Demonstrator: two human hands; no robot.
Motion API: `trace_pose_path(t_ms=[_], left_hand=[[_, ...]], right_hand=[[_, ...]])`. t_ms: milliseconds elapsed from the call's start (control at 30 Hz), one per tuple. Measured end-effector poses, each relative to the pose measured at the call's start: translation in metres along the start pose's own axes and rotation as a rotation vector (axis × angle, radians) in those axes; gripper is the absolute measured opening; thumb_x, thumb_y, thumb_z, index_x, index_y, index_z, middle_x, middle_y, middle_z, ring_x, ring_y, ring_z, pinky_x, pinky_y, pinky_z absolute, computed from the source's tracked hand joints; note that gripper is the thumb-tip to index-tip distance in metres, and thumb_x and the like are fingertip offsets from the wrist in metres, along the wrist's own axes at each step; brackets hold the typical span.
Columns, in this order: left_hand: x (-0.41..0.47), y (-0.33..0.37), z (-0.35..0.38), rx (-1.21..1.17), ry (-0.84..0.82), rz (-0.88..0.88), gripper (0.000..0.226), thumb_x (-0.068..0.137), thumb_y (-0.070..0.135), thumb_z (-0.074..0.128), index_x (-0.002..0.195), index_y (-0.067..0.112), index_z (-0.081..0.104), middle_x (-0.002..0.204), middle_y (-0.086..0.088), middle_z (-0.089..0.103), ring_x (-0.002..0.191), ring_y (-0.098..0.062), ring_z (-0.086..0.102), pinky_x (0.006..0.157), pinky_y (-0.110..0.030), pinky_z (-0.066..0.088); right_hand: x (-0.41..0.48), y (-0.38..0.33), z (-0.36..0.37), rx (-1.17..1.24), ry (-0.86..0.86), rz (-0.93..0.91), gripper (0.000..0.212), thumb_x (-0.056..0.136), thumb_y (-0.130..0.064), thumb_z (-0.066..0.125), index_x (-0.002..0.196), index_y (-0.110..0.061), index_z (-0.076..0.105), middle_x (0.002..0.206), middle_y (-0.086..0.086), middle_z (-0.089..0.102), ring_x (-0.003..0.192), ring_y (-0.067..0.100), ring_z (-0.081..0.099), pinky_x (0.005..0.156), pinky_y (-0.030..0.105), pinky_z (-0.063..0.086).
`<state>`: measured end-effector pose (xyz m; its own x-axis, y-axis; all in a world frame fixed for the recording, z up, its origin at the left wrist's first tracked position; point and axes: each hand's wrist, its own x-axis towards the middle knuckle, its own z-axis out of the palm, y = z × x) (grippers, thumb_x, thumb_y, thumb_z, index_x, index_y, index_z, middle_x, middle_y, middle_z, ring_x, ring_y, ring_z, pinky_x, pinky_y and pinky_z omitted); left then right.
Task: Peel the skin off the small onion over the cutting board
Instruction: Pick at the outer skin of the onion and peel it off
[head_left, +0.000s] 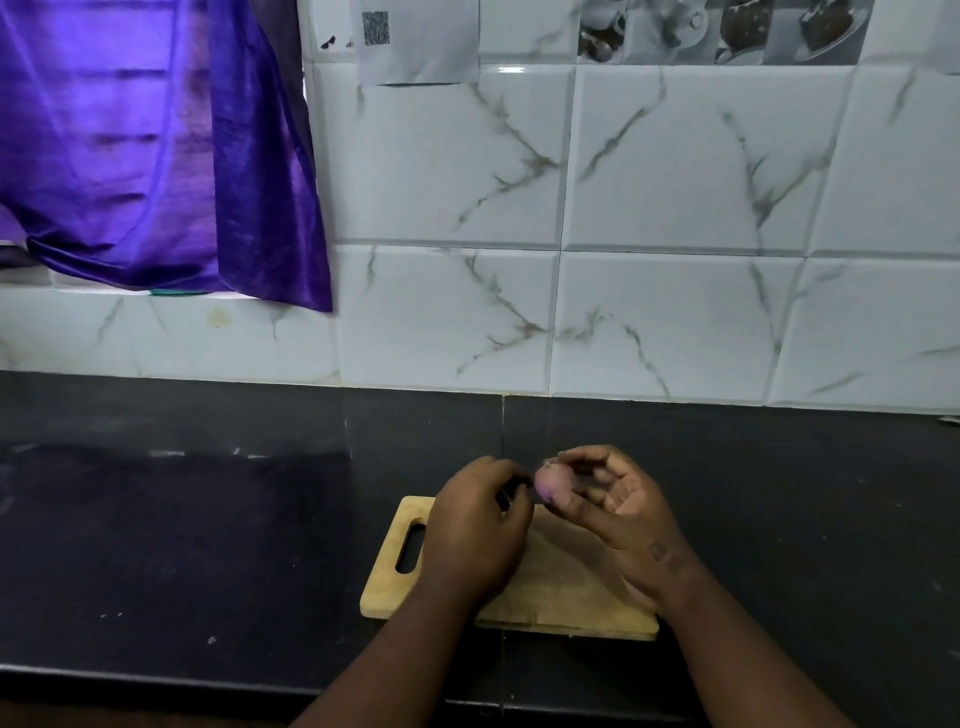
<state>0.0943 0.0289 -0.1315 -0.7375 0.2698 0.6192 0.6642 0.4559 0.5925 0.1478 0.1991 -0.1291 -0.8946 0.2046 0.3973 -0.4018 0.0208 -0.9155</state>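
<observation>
Head view
Onion: a small, round, pink-purple onion (550, 483) sits between the two hands, raised above the far edge of the board.
Right hand (618, 512): palm turned up and inward; its fingers (582, 457) curl over the top of the onion while the thumb presses from beneath, so the onion is pinched at the tips.
Left hand (475, 530): back of the hand toward the camera; its fingers (511, 491) are bent and bunched together just beside the onion's left side. Whether they touch the skin cannot be told, as the knuckles hide the tips.
Board: a pale rectangular wooden cutting board (561, 597) with a slotted handle hole lies under both wrists, nearer the person than the fingers.
Surface: a dark, glossy black stone surface (208, 519) carries the board and stretches away on both sides of the fingers.
Wall: white marble-veined tiles (675, 208) rise beyond the fingers.
Cloth: a shiny purple cloth (156, 156) hangs far up and to the left of the fingers.
</observation>
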Motion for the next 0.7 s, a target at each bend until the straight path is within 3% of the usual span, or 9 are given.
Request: trace_pose_path(t_ms=[200,400,600,700], left_hand=[[-0.0019,0.0031,-0.0064,-0.132,0.076,0.068,0.013,0.092,0.020,0.073,0.103,0.027,0.078,0.092,0.018,0.070,0.085,-0.002,0.066,0.071,-0.020,0.057],[-0.0005,-0.0008,-0.0048,-0.247,0.070,-0.003,0.014,0.088,0.013,0.078,0.098,0.022,0.080,0.089,0.013,0.074,0.085,-0.005,0.070,0.072,-0.025,0.060],[-0.0017,-0.0020,-0.0038,-0.179,0.045,0.046,0.013,0.088,0.014,0.077,0.099,0.021,0.078,0.090,0.012,0.072,0.083,-0.003,0.067,0.071,-0.021,0.059],[-0.0018,-0.0005,-0.0042,-0.097,0.042,0.102,0.013,0.088,0.018,0.075,0.100,0.021,0.074,0.093,0.012,0.069,0.082,-0.003,0.064,0.069,-0.017,0.055]], right_hand=[[0.0002,0.0001,0.0012,0.013,-0.008,0.038,0.035,0.084,0.004,0.077,0.115,-0.004,0.065,0.115,0.013,0.076,0.110,0.027,0.073,0.089,0.034,0.062],[0.0000,0.0019,0.0017,-0.112,-0.026,-0.006,0.036,0.079,0.007,0.081,0.110,0.002,0.065,0.113,0.013,0.078,0.106,0.026,0.075,0.090,0.033,0.062],[0.0014,0.0048,0.0018,-0.158,-0.027,-0.053,0.039,0.074,0.015,0.081,0.105,0.016,0.057,0.114,0.014,0.078,0.109,0.026,0.075,0.092,0.037,0.061],[0.0005,0.0040,0.0029,-0.154,-0.032,-0.054,0.036,0.076,0.013,0.080,0.106,0.014,0.060,0.115,0.012,0.079,0.107,0.024,0.075,0.088,0.029,0.063]])
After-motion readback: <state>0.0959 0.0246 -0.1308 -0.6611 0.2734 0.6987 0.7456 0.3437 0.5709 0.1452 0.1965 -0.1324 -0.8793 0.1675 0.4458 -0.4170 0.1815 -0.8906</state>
